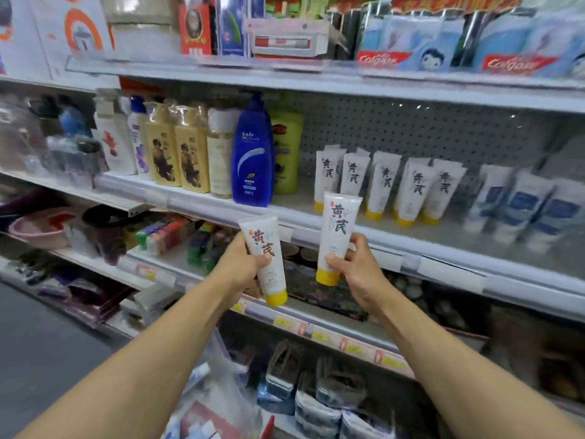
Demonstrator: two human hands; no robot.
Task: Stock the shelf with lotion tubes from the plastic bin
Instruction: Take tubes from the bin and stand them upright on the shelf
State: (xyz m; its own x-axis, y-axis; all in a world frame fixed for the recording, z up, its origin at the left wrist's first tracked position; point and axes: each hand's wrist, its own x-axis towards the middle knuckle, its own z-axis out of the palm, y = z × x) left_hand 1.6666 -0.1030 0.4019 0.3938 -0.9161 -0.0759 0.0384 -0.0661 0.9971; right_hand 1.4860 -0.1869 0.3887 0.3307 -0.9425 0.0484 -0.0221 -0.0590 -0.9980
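My left hand (245, 264) grips a white lotion tube (264, 248) with a yellow cap pointing down, tilted slightly. My right hand (354, 267) holds a second identical tube (337, 229) upright, cap down, just in front of the shelf edge (395, 251). Both tubes hang below and in front of a row of several matching tubes (384, 185) standing cap-down on the middle shelf against the pegboard back. The plastic bin is not clearly in view.
Shampoo bottles, among them a tall blue one (253, 153), stand left of the tube row. Blue-and-white tubes (519, 204) stand to the right. Toothpaste boxes (519, 61) fill the shelf above. Lower shelves hold packaged goods, and a clear plastic bag (215, 391) sits near my left forearm.
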